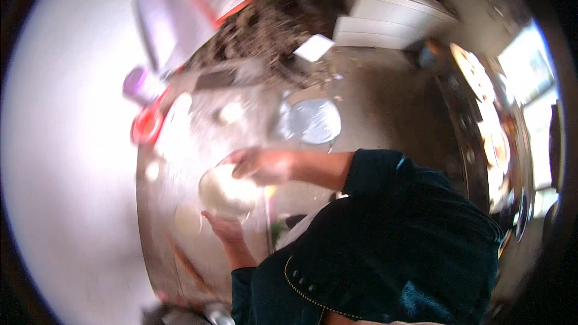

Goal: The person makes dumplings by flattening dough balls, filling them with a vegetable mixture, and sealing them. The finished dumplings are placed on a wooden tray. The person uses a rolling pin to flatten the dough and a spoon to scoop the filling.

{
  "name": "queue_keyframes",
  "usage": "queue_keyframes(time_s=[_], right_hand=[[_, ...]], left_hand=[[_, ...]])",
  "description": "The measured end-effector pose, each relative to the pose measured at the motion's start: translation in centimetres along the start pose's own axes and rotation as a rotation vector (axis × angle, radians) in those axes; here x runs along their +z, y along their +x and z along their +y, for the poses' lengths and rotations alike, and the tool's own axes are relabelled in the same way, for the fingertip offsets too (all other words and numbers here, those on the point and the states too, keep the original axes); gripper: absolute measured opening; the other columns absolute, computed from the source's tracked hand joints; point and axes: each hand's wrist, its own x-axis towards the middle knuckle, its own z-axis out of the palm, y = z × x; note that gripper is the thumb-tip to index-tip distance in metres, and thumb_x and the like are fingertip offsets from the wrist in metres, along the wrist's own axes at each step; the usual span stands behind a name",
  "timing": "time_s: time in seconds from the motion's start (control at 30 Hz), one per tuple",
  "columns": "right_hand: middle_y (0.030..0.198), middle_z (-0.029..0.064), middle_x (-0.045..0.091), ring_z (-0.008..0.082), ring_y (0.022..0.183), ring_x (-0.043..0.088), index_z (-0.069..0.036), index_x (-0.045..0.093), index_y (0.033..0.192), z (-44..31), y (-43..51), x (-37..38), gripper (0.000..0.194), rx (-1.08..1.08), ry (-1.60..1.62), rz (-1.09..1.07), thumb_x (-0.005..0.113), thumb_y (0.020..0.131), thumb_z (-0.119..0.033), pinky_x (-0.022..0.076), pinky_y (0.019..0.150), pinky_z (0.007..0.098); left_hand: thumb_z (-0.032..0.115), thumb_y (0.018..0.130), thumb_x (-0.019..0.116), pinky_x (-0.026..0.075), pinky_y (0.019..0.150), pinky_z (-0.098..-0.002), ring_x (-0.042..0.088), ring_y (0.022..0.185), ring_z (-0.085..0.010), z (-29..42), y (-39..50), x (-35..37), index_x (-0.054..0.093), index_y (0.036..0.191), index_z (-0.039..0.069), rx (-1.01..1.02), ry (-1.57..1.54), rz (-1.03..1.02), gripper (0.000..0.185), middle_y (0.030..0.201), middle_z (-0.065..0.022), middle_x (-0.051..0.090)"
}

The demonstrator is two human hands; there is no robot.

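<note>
A pale round disc of what looks like dough, blurred by motion, is up between my two hands over a table. My right hand grips its upper edge, with the fingers bent over it. Below the disc is my left hand, thumb spread to the side, at or touching the lower edge. Whether it bears any weight is hidden by the disc and blur. On the tabletop lies another flat pale round. Two small pale lumps, one and a smaller one, sit farther along.
Along the wall side stand a red container and a purple-topped jar. A thin brown stick lies on the table. Beyond it is a round seat or lid under clear plastic. A white drawer unit stands farther off.
</note>
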Motion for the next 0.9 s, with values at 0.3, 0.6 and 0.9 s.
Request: queue_keyframes(time_s=[0.3,0.6,0.9], right_hand=[[0.106,0.0065,0.064,0.0185,0.098,0.06,-0.002,0.059,0.119,-3.5,-24.9,-12.9,0.039,-0.306,-0.098,0.779,0.061,0.08,-0.001,0.0476,0.086,0.0324],[0.098,0.0117,0.067,0.0196,0.093,0.061,0.0,0.064,0.105,-6.4,-55.8,-17.9,0.03,-0.686,-0.299,1.465,0.054,0.077,0.002,0.0486,0.082,0.0323],[0.096,0.0097,0.065,0.0162,0.089,0.061,0.001,0.063,0.098,-4.0,-74.3,-23.0,0.025,-1.075,-0.08,1.877,0.053,0.075,0.0,0.0481,0.08,0.0288]], left_hand=[[0.057,0.089,0.043,0.03,0.107,-0.052,0.038,0.129,-0.0335,-10.2,-10.2,32.8,0.036,0.14,0.011,-0.69,-0.725,-0.711,0.069,0.142,-0.0127,0.039],[0.067,0.078,0.057,0.035,0.105,-0.0447,0.044,0.123,-0.0291,-18.5,-31.3,56.1,0.041,0.135,0.007,-1.375,-0.726,-1.097,0.084,0.134,-0.0116,0.046],[0.072,0.083,0.041,0.032,0.105,-0.0417,0.041,0.124,-0.0217,-25.9,-47.7,69.9,0.039,0.137,0.012,-1.387,-0.386,-1.49,0.081,0.135,-0.0068,0.043]])
